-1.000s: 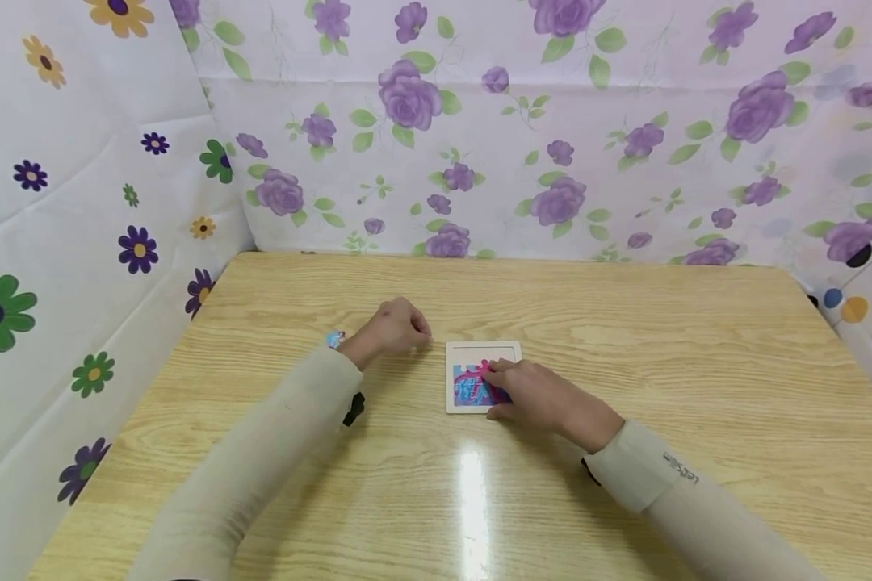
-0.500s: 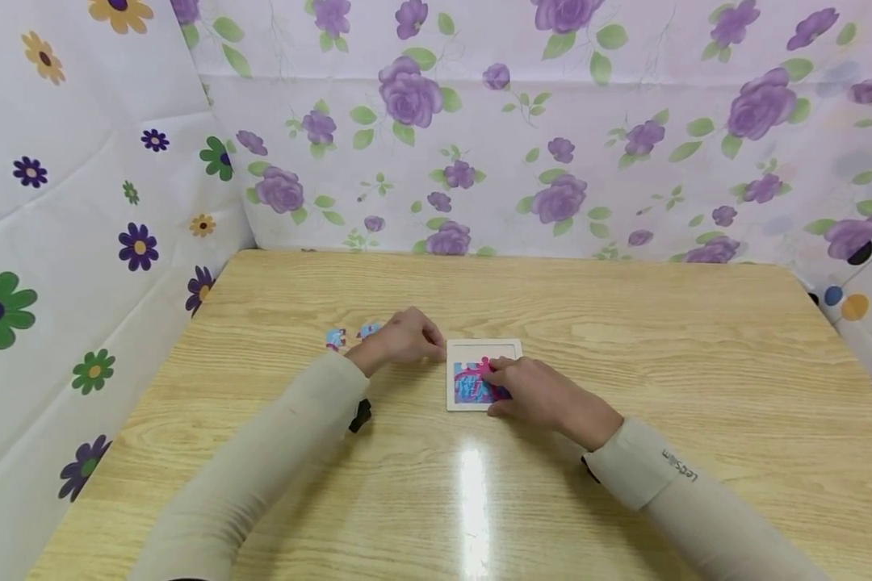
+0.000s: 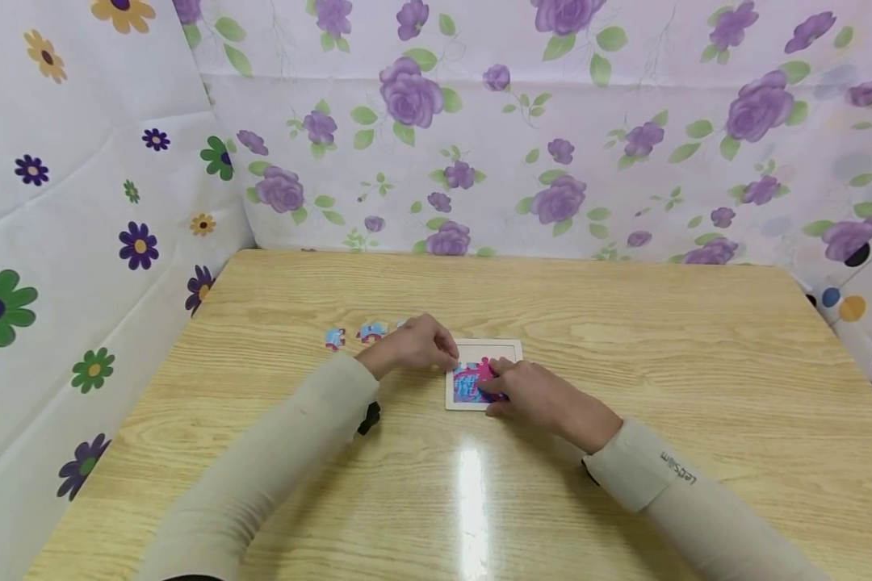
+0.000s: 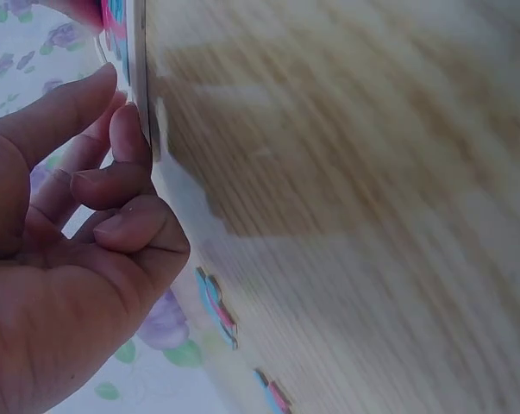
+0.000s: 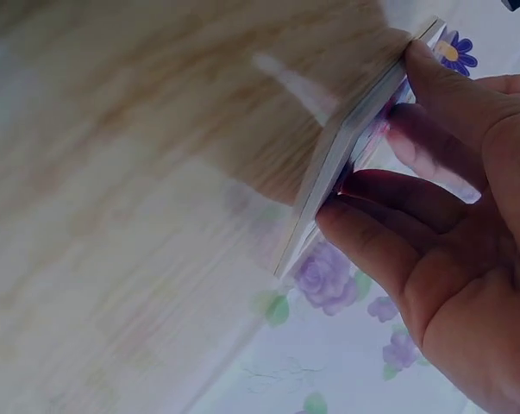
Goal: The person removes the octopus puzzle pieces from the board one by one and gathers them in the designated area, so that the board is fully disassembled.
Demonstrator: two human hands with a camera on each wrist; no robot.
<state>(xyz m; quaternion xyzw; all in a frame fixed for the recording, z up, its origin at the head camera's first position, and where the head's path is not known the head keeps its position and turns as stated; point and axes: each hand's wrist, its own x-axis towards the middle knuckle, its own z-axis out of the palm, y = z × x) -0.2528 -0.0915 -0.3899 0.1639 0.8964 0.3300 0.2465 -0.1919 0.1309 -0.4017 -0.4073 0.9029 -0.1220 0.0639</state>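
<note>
A jigsaw puzzle tray (image 3: 448,395) with a white frame lies on the table, its lower part filled with blue and pink pieces (image 3: 468,385). At its upper left edge my left hand (image 3: 423,343) has thumb and fingertips together, pinching a small puzzle piece that the fingers mostly hide. In the left wrist view that hand (image 4: 87,198) has its other fingers curled. My right hand (image 3: 538,393) grips the tray's lower right, fingers on the pink pieces and thumb at the near edge. The right wrist view has the hand's fingers (image 5: 372,237) against the tray (image 5: 328,164).
Loose blue and pink puzzle pieces lie left of the tray: one puzzle piece (image 3: 336,339) farthest out, another (image 3: 371,332) nearer, and a third partly behind the left hand. Flowered cloth (image 3: 480,161) stands along the back and left of the wooden table (image 3: 625,323).
My left hand has moved right from beside the tray to over its left edge, uncovering loose pieces behind the wrist. The right hand stays on the tray, its fingers shifting slightly.
</note>
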